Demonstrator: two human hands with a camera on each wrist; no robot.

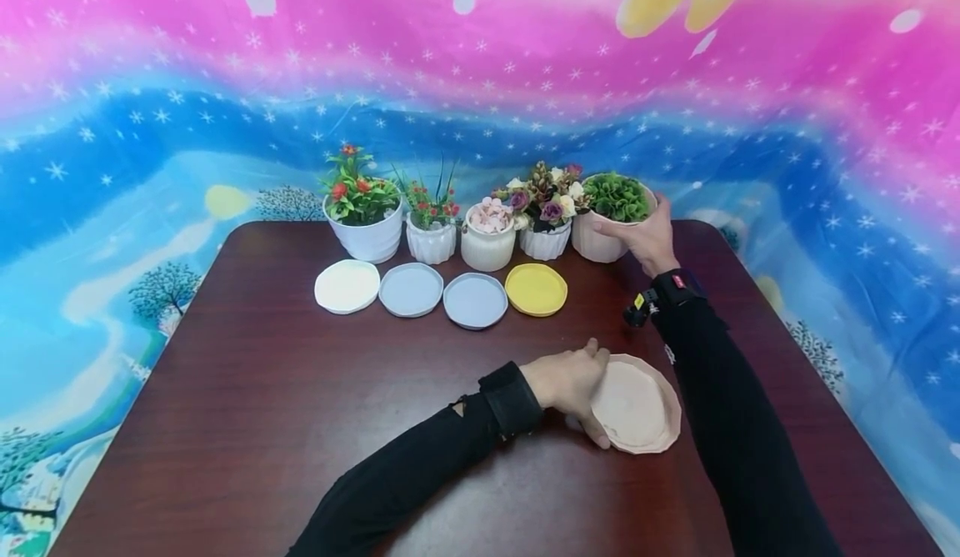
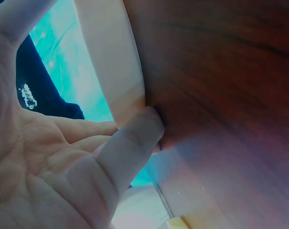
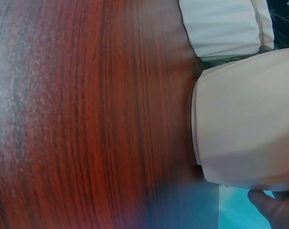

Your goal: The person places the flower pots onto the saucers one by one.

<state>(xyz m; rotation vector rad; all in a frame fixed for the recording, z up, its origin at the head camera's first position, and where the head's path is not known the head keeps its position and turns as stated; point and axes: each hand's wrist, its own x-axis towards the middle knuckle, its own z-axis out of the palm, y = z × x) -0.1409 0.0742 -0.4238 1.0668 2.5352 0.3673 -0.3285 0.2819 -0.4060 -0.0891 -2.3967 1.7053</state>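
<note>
On the near right of the table, my left hand grips the left edge of a pale pink-beige plant saucer with faceted sides. In the left wrist view, the saucer's rim runs between the thumb and the other fingers. My right hand holds the rim of a pale pink flowerpot at the right end of the back row, its thumb across the front. Leafy green foliage fills that pot. Its faceted wall stands upright in the right wrist view, fingertips partly hidden.
Left of the held pot stand several white or cream pots of flowers, such as a cream pot. Before them lie a white saucer, two grey-blue saucers and a yellow saucer. A printed cloth hangs behind the table.
</note>
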